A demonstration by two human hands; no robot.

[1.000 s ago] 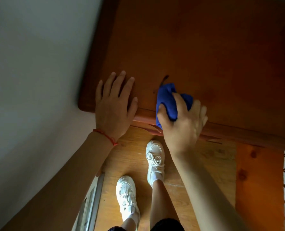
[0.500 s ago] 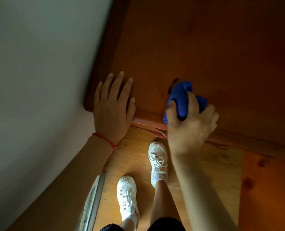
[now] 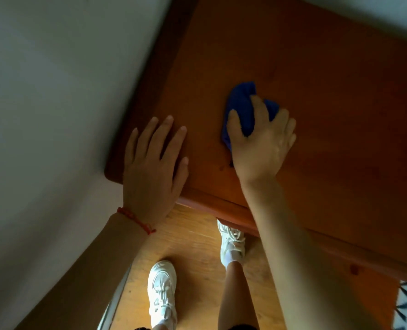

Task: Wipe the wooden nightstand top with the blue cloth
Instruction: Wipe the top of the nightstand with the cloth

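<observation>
The blue cloth (image 3: pixel 241 113) lies bunched on the wooden nightstand top (image 3: pixel 328 120), well in from the front edge; half a second ago it sat right at that edge, and a second ago it partly overhung it. The right hand (image 3: pixel 260 141) presses down on the cloth, thumb and fingers curled over and around it, so only the far and left parts of the cloth show. It has travelled with the cloth away from the person, toward the middle of the top. The left hand (image 3: pixel 153 167) stays flat near the front left corner, fingers straight and slightly spread, holding nothing. A red string bracelet (image 3: pixel 136 220) circles its wrist. Below, two white sneakers (image 3: pixel 162 294) stand on the wooden floor (image 3: pixel 197 246).
</observation>
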